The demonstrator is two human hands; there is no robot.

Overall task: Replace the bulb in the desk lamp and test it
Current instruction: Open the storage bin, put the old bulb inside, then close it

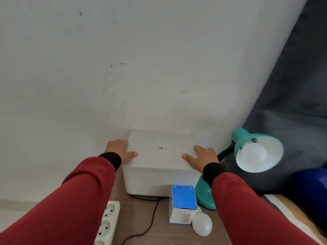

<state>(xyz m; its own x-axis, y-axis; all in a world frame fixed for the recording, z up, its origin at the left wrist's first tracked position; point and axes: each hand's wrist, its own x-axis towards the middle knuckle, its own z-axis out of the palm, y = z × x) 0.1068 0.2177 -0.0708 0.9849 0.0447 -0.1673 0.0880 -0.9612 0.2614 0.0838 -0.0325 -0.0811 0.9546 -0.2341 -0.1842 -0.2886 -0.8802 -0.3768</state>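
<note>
A teal desk lamp stands at the right with a white bulb seated in its shade. A loose white bulb lies on the wooden table beside a blue and white bulb box. Against the wall stands a white lidded box. My left hand grips its left edge, thumb on the lid. My right hand grips the right edge, thumb on top.
A white power strip lies at the table's front left, and a black cable runs forward from under the white box. Dark fabric hangs behind the lamp. The white wall is close behind the box.
</note>
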